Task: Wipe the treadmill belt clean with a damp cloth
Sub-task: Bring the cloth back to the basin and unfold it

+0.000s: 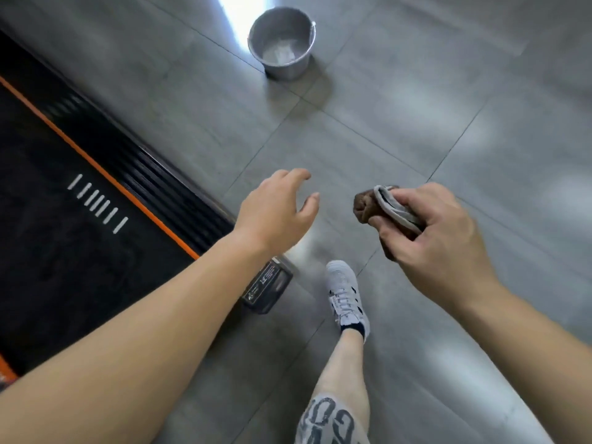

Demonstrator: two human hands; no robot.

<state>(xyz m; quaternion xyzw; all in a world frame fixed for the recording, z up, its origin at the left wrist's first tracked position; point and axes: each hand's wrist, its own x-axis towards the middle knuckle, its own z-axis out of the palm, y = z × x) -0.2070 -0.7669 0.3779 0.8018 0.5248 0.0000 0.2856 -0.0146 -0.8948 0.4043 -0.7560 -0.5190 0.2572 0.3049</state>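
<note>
Now gripping a bunched brown-and-grey cloth [378,208] in the right hand [439,229], fingers curled round it and thumb pressed on top, out over the grey tiled floor [448,107] and clear of the machine. Empty on the other side: left hand [275,209] loosely spread, fingers relaxed and slightly bent, touching nothing, hovering just past the ribbed black side rail [153,177]. Off to the left of both, the black treadmill belt [48,251], bordered by an orange edge stripe [105,174] and marked with short white dashes [97,203], long axis set on a diagonal from upper left down toward the near right. Nearer to the belt by far, the empty left hand; well apart from it, on the far side of that hand, the cloth. Ahead and farther off, upright on the tiles, a round grey metal bucket [282,43], roughly straight beyond the gap between the two hands. Probably either a reach forward to that bucket for wetting, or a swing leftward across the body to bring cloth to belt; cannot tell whether already damp. No wiping contact yet
</note>
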